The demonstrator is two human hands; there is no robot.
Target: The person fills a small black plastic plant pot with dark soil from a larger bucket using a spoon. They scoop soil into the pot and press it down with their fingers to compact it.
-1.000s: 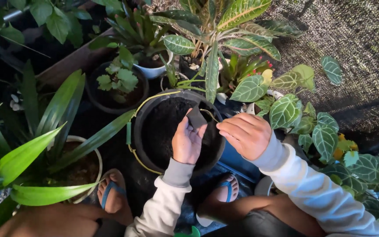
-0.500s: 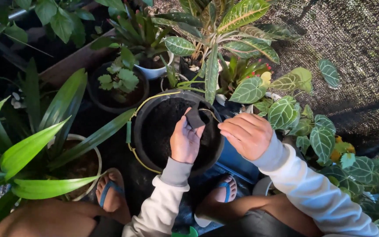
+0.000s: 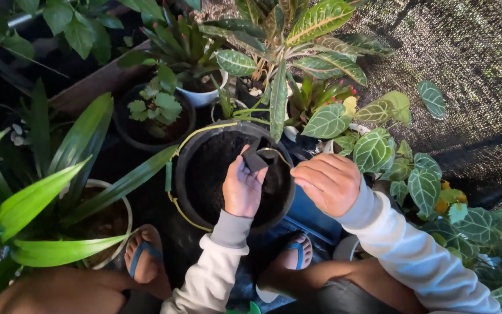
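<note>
small dark flat piece (image 3: 255, 160) pinched in the fingertips of the left hand (image 3: 243, 187), held up over the soil inside the black pot (image 3: 188, 192) with the yellow wire handle (image 3: 204, 129). right hand (image 3: 327, 181) just beside the pot's rim — fingers curled together, clamped on nothing visible. blue sandals (image 3: 140, 256) below, veined leaves (image 3: 373, 150) to the right.

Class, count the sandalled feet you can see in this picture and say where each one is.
2. One blue-strapped sandalled foot is below and left of the black bucket; the other foot is below its right side, partly shadowed.
</note>
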